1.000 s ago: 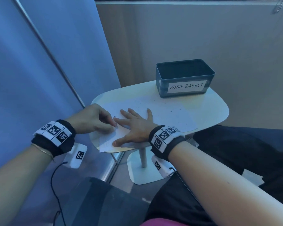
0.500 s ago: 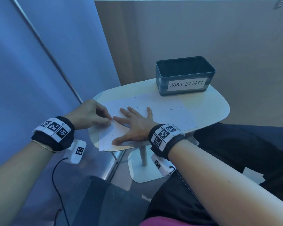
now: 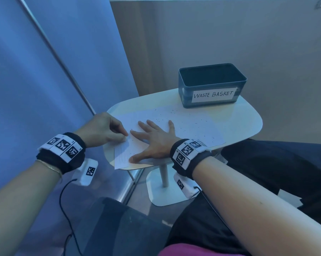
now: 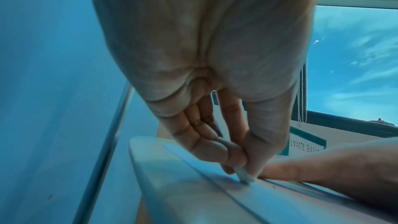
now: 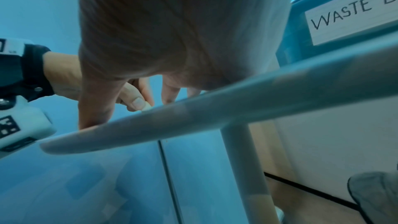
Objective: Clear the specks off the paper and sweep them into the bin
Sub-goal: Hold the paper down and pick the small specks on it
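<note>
My right hand (image 3: 154, 139) flat with fingers spread on the paper (image 3: 189, 126), my left hand (image 3: 104, 129) pinching a small eraser (image 4: 243, 176) against it, specks (image 3: 181, 121) scattered, bin (image 3: 211, 85) on the white tabletop (image 3: 248, 119), beige wall (image 3: 229, 34), blue panel (image 3: 45, 71) alongside.

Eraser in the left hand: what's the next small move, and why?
Probably keep rubbing. The left hand pinches the eraser with its tip on the paper, and the right hand lies flat holding the sheet down. Dark specks lie scattered toward the waste basket, so sweeping looks premature.
</note>
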